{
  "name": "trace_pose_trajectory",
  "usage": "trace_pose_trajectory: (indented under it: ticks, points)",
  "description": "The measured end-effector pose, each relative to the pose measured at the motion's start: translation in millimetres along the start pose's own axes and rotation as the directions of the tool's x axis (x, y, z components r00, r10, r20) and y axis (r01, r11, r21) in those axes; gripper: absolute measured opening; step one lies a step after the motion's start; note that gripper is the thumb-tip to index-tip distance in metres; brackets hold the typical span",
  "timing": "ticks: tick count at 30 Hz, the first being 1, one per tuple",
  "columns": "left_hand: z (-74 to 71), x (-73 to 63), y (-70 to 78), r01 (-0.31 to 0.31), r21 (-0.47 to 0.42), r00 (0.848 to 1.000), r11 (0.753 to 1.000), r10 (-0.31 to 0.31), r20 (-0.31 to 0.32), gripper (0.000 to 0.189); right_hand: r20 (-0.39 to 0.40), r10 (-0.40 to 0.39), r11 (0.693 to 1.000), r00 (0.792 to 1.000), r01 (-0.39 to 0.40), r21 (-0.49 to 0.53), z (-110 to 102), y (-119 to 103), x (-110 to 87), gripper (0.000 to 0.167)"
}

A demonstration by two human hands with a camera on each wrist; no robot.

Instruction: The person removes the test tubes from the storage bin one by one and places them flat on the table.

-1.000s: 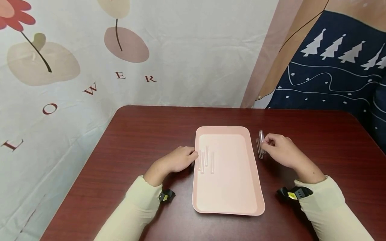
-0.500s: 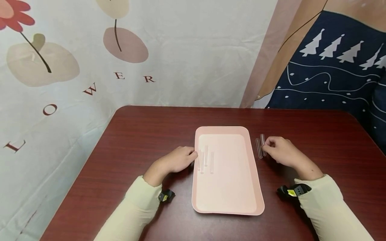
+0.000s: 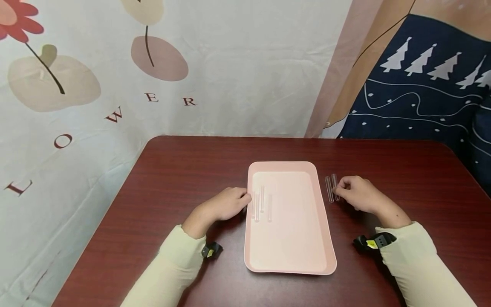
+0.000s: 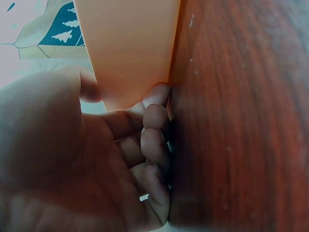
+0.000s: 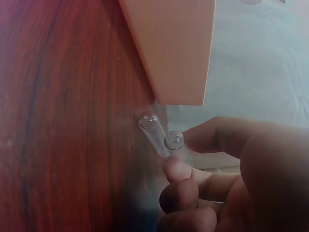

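Observation:
A clear test tube (image 3: 334,179) is pinched between the thumb and forefinger of my right hand (image 3: 358,194), just right of the tray. Its rounded end (image 5: 174,140) faces the camera in the right wrist view. Close on its left, a second clear test tube (image 3: 329,189) lies on the table, almost parallel. My left hand (image 3: 227,202) grips the left edge of the pink tray (image 3: 299,243), thumb at the rim and the other fingers curled against the outer wall (image 4: 130,53). Inside the tray, several clear test tubes (image 3: 262,198) lie lengthwise near its left side.
The dark red wooden table (image 3: 192,162) carries the tray near its middle. Behind it hangs a pale cloth (image 3: 245,64) with flower prints and letters. A navy cloth (image 3: 414,94) with white trees hangs at the back right.
My right hand has drawn the pinched test tube slightly toward me and lowered it beside the other one. The left hand and the tray have stayed in place.

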State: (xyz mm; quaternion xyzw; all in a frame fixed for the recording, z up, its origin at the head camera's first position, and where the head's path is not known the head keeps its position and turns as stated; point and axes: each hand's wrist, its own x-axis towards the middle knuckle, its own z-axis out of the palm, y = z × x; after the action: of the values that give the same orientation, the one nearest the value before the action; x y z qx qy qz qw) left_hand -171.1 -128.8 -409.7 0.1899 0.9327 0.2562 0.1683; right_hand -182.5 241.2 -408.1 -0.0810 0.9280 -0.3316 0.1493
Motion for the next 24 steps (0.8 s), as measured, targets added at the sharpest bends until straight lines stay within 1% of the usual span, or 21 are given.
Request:
trace_pose_trajectory:
  ticks: [8, 11, 17, 24]
  points:
    - [-0.2, -0.1, -0.6, 0.013, -0.003, 1.000, 1.000, -0.013, 0.009, 0.033, 0.024, 0.006, 1.000, 1.000, -0.006, -0.013, 0.0, 0.6, -0.5, 0.023]
    - [-0.1, 0.1, -0.4, 0.018, -0.002, 1.000, 1.000, -0.018, 0.011, 0.033, 0.023, 0.006, 1.000, 1.000, -0.005, -0.021, 0.5, 1.5, -0.1, 0.023]
    - [0.1, 0.9, 0.1, 0.009, -0.003, 1.000, 1.000, -0.009, 0.015, 0.033, 0.029, 0.022, 0.999, 0.999, -0.021, -0.035, 1.8, 3.0, 0.6, 0.023]
    - [-0.7, 0.4, 0.5, 0.013, -0.008, 1.000, 1.000, -0.012, 0.015, 0.033, 0.018, 0.019, 0.999, 1.000, -0.019, -0.037, 2.3, 2.8, 1.8, 0.024]
